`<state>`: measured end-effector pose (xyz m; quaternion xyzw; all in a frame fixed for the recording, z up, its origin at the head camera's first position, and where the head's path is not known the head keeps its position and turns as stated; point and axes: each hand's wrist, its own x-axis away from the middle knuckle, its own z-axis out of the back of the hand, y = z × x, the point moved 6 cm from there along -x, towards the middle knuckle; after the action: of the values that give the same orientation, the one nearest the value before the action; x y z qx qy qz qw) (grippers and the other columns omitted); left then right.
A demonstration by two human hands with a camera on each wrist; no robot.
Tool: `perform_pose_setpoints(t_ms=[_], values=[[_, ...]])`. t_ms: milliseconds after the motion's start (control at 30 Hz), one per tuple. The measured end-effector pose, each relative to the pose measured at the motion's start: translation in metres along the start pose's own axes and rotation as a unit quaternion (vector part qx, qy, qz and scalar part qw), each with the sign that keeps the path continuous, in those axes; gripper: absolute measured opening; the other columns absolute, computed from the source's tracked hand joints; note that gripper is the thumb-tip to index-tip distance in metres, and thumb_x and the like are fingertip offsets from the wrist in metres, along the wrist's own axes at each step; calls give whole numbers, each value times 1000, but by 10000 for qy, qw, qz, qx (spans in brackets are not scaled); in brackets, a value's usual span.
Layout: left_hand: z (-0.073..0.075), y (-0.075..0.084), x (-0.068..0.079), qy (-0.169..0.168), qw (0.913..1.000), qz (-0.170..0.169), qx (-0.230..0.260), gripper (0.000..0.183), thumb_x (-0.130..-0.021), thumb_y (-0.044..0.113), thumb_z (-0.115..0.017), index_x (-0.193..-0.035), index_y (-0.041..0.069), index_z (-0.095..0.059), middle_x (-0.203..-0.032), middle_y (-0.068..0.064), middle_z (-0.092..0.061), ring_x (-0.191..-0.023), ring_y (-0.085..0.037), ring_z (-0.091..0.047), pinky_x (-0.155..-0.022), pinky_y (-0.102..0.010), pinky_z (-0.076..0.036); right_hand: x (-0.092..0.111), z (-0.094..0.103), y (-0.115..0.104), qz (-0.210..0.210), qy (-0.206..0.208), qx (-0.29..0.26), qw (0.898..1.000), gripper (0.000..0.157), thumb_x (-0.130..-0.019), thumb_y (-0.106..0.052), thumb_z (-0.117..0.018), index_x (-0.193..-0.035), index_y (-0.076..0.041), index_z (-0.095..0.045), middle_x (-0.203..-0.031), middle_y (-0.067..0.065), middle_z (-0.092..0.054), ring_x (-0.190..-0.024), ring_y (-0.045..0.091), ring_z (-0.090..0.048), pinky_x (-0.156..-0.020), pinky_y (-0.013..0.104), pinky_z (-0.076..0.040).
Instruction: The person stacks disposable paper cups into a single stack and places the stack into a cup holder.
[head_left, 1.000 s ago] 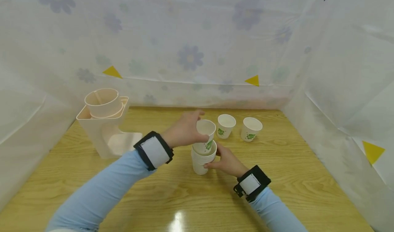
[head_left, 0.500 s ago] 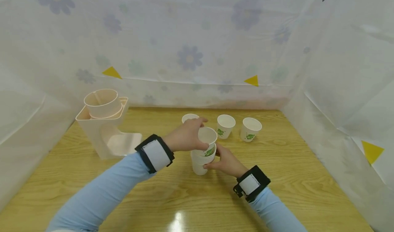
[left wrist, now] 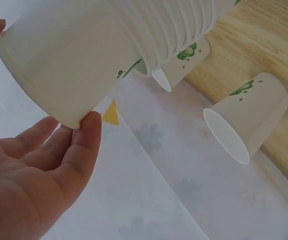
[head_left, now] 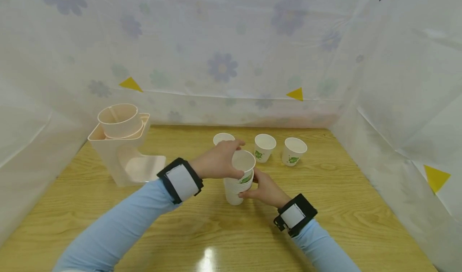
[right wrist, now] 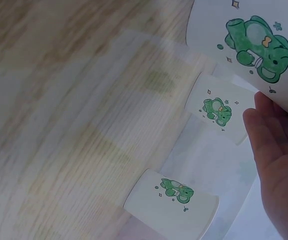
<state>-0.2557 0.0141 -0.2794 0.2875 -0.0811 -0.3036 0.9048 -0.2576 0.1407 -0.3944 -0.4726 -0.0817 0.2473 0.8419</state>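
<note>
My left hand [head_left: 216,159] pinches the rim of a white paper cup [head_left: 244,160] between thumb and fingers. That cup sits partly inside the top of a stack of nested paper cups [head_left: 234,195]. Around the stack, just below its upper rims, my right hand [head_left: 267,189] curls its thumb and fingers. In the left wrist view the pinched cup [left wrist: 59,60] stands out beyond several tight rims [left wrist: 168,25]. A green bear print shows on the stack [right wrist: 253,45] in the right wrist view, with the fingertips [right wrist: 263,107] of my right hand against its side.
Three single paper cups stand behind the stack: one [head_left: 223,137] partly hidden by my left hand, one [head_left: 265,147] in the middle and one [head_left: 294,151] to the right. A cream coffee-maker-shaped stand [head_left: 126,163] is at the left. White flowered sheeting [head_left: 223,63] encloses the wooden table [head_left: 173,232].
My left hand has come down, lowering the pinched cup into the stack. A single cup behind that hand has come into sight. My right hand stays in place around the stack.
</note>
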Motion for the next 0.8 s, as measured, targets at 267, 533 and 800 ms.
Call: perform_pose_setpoints(t_ms=[267, 533, 800], values=[[-3, -1, -1, -138, 9999, -65, -29, 77, -73, 21, -72, -139, -1, -39, -131, -21, -55, -113, -27, -54, -88, -41, -51, 0, 0, 1, -76, 9, 87, 9999, 70, -72, -22, -78, -131, -1, -47, -128, 20, -58, -116, 32, -55, -99, 54, -44], [-7, -3, 0, -248, 9997, 0, -31, 77, -73, 20, -72, -140, 0, -39, -131, -20, -57, -109, -25, -56, -86, -39, -52, 0, 0, 4, -107, 9, 67, 9999, 72, -72, -24, -78, -132, -2, -46, -131, 19, -57, -117, 31, -54, -100, 54, -43], [-11, -4, -1, -263, 9996, -91, -37, 77, -72, 17, -73, -139, -1, -41, -129, -20, -58, -105, -25, -58, -82, -39, -53, 1, 0, 3, -119, 46, 43, 9999, 74, -72, -25, -79, -134, -2, -45, -132, 19, -56, -117, 32, -54, -99, 54, -44]])
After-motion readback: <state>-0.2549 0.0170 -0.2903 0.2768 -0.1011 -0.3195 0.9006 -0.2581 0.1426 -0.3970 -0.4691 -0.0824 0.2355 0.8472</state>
